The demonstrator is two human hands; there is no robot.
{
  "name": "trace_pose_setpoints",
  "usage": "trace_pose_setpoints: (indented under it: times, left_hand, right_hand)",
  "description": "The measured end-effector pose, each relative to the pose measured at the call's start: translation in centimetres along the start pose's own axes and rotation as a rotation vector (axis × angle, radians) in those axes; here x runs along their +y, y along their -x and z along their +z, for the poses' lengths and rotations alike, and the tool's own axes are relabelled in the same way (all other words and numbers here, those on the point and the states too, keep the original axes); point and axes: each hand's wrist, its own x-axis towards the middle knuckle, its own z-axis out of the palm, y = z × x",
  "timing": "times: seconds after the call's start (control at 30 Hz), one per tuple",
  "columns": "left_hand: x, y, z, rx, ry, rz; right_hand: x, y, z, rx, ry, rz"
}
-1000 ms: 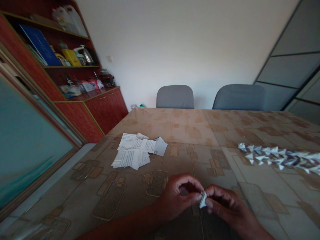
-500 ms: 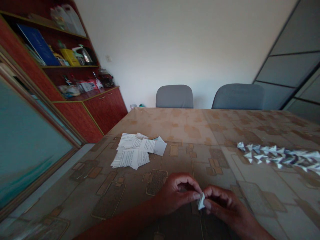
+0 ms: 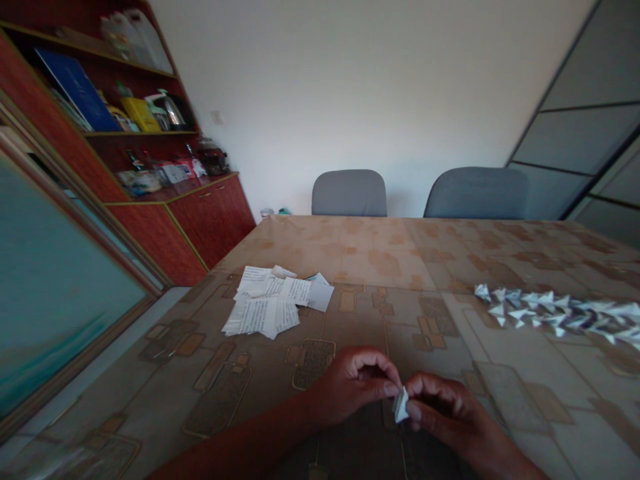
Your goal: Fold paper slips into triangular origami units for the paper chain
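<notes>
A small folded white paper piece is pinched between my two hands above the near part of the table. My left hand grips its left side with thumb and forefinger. From the right, my right hand holds it with thumb and curled fingers. Printed paper slips lie in a loose, overlapping pile beyond my left hand. Over at the right, several folded paper pieces stand in rows on the tablecloth.
A patterned cloth covers the table. Two grey chairs stand at its far edge. Back left is a red cabinet with shelves holding a kettle, a blue folder and bottles.
The folded paper piece has tilted and shifted very slightly left and down between my fingers. My left thumb and right fingers have moved a little; the pile and rows are unchanged.
</notes>
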Motion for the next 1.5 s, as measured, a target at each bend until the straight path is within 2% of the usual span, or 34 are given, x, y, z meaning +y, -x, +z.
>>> trace_pose_setpoints:
  times: [0.17,0.5,0.7,0.93,1.1,1.5]
  left_hand:
    - [-0.3,0.2,0.3,0.007,-0.083,0.022]
    - [-0.6,0.3,0.8,0.122,0.064,0.086]
    - [-1.2,0.5,1.1,0.19,-0.005,0.071]
    - [-1.3,0.7,1.2,0.233,-0.234,0.202]
    - [-1.1,0.8,1.3,0.224,-0.281,0.242]
    - [-1.1,0.7,1.7,0.279,-0.336,0.194]
  right_hand:
    - [0.3,-0.1,0.0,0.011,-0.006,-0.041]
    - [0.1,-0.1,-0.7,0.182,0.184,-0.13]
    - [0.6,0.3,-0.7,0.26,0.308,-0.187]
    - [0.2,0.5,-0.5,0.297,0.497,-0.305]
    - [-0.1,0.5,-0.4,0.289,0.533,-0.322]
    - [-0.5,0.4,0.0,0.299,0.551,-0.29]
